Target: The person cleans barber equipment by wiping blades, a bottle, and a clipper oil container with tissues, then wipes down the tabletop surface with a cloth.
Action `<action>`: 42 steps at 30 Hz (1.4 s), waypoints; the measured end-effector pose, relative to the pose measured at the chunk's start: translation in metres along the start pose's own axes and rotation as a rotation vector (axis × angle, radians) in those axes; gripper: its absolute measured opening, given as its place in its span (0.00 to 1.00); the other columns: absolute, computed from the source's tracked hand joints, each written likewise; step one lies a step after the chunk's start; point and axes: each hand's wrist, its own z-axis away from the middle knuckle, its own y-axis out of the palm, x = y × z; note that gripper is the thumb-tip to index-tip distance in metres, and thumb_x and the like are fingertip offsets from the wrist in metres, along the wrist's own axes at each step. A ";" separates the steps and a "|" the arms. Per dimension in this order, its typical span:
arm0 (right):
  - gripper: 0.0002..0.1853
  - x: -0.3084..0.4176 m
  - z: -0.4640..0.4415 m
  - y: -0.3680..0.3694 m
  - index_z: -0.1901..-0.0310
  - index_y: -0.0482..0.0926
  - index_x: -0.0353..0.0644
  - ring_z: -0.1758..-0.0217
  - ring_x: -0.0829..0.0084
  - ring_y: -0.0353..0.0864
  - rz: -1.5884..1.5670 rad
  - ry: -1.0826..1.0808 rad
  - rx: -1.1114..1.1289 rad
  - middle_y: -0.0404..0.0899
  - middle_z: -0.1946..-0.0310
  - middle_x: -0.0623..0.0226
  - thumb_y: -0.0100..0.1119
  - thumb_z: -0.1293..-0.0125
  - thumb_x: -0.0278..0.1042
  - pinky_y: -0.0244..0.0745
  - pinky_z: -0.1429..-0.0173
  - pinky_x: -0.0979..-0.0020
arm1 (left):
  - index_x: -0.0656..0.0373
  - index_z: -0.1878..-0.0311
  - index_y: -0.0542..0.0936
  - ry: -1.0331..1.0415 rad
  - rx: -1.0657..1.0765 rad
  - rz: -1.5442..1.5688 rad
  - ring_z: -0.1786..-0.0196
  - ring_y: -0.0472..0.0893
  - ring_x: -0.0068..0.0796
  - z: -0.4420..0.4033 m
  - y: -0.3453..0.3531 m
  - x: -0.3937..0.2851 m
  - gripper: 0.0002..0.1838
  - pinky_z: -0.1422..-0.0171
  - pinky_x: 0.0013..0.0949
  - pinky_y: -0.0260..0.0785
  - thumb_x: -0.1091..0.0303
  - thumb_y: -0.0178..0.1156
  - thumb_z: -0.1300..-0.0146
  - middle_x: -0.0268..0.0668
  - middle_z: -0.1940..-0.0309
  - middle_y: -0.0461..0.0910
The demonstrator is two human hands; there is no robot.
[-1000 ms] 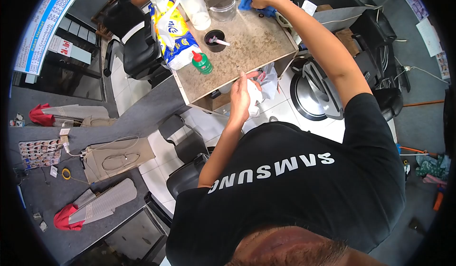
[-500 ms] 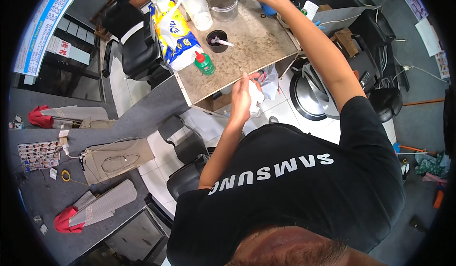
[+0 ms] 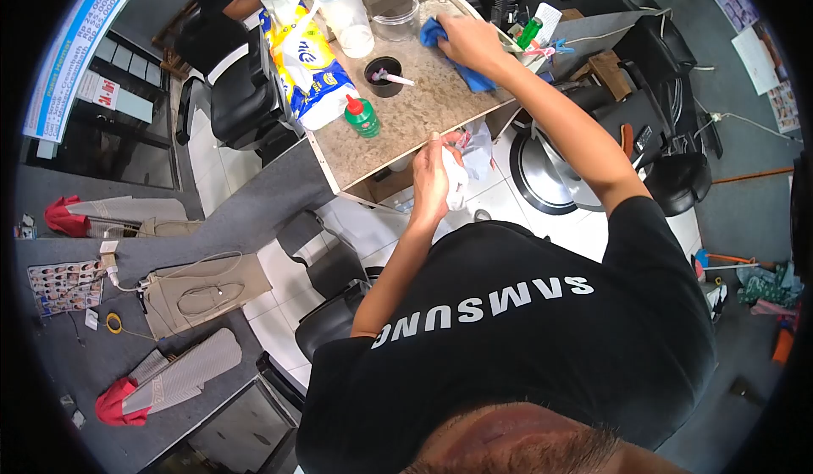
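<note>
My right hand is closed on a blue cloth, pressed to the far right part of the worn tabletop. Just off the table's front edge, my left hand grips a crumpled white tissue; part of it is hidden behind the fingers. Between the hands and the left side stand a green bottle with a red cap and a black bowl with a white-handled stick in it. Beside them lies a yellow, blue and white tissue pack.
A white plastic bottle and a clear tub stand at the back of the table. To its right is a holder with a green bottle. Black salon chairs and a round chrome chair base surround the table.
My right hand has come down and nearer across the table, spreading the blue cloth toward its right edge. My left hand has stayed nearly still with the tissue.
</note>
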 end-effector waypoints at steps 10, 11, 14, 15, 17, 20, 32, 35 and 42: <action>0.18 -0.045 -0.092 0.001 0.48 0.85 0.35 0.48 0.44 0.90 0.128 0.401 -0.078 0.89 0.51 0.45 0.58 0.34 0.37 0.84 0.44 0.46 | 0.67 0.45 0.83 0.082 -0.046 -0.052 0.74 0.73 0.19 -0.007 -0.002 0.014 0.32 0.68 0.27 0.65 0.44 0.43 0.15 0.31 0.76 0.76; 0.19 -0.036 -0.088 -0.011 0.47 0.84 0.34 0.48 0.44 0.90 0.124 0.397 -0.083 0.89 0.51 0.45 0.58 0.35 0.37 0.83 0.44 0.46 | 0.67 0.45 0.83 0.072 -0.049 -0.049 0.72 0.74 0.20 -0.007 -0.003 0.015 0.32 0.64 0.27 0.66 0.44 0.43 0.15 0.31 0.75 0.76; 0.21 -0.018 -0.067 -0.012 0.45 0.85 0.42 0.46 0.42 0.89 0.083 0.264 0.096 0.89 0.51 0.45 0.61 0.37 0.42 0.83 0.43 0.45 | 0.67 0.46 0.84 0.030 -0.056 -0.050 0.66 0.76 0.23 -0.007 -0.004 0.015 0.33 0.54 0.29 0.69 0.43 0.42 0.15 0.32 0.75 0.76; 0.21 -0.014 -0.060 -0.007 0.45 0.85 0.45 0.46 0.42 0.88 0.073 0.222 0.152 0.89 0.51 0.45 0.62 0.38 0.43 0.83 0.43 0.45 | 0.67 0.46 0.84 0.010 -0.056 -0.057 0.66 0.76 0.24 -0.006 -0.003 0.013 0.33 0.53 0.30 0.69 0.43 0.43 0.15 0.32 0.75 0.76; 0.25 -0.008 -0.054 0.016 0.40 0.84 0.54 0.44 0.46 0.88 0.017 0.104 0.075 0.89 0.50 0.48 0.65 0.40 0.45 0.83 0.42 0.46 | 0.67 0.46 0.84 0.051 -0.058 -0.070 0.67 0.75 0.23 -0.005 -0.001 0.011 0.33 0.55 0.29 0.69 0.44 0.43 0.15 0.32 0.76 0.76; 0.27 -0.010 -0.061 0.021 0.36 0.83 0.56 0.45 0.48 0.89 0.022 0.199 0.077 0.89 0.49 0.50 0.66 0.40 0.44 0.84 0.43 0.48 | 0.67 0.46 0.85 0.119 -0.062 -0.110 0.69 0.74 0.22 -0.007 -0.003 0.016 0.33 0.57 0.29 0.69 0.44 0.42 0.15 0.32 0.76 0.77; 0.26 -0.018 -0.089 0.022 0.35 0.82 0.66 0.47 0.50 0.90 0.120 0.125 0.053 0.89 0.50 0.52 0.67 0.37 0.51 0.84 0.42 0.50 | 0.67 0.46 0.85 0.106 -0.066 -0.106 0.54 0.78 0.29 -0.006 0.000 0.013 0.33 0.36 0.36 0.67 0.46 0.40 0.14 0.35 0.74 0.78; 0.22 -0.026 -0.082 0.032 0.38 0.85 0.66 0.49 0.49 0.90 0.081 0.087 -0.001 0.90 0.52 0.52 0.67 0.35 0.47 0.85 0.45 0.49 | 0.67 0.46 0.85 0.112 -0.061 -0.128 0.55 0.78 0.28 -0.006 -0.002 0.012 0.33 0.38 0.35 0.67 0.46 0.40 0.14 0.35 0.74 0.78; 0.19 -0.045 -0.108 0.021 0.45 0.89 0.53 0.52 0.52 0.92 0.296 0.156 0.002 0.90 0.54 0.53 0.68 0.38 0.45 0.86 0.50 0.51 | 0.67 0.47 0.85 0.128 -0.060 -0.142 0.63 0.76 0.25 -0.004 0.000 0.007 0.33 0.50 0.32 0.68 0.45 0.40 0.14 0.34 0.76 0.76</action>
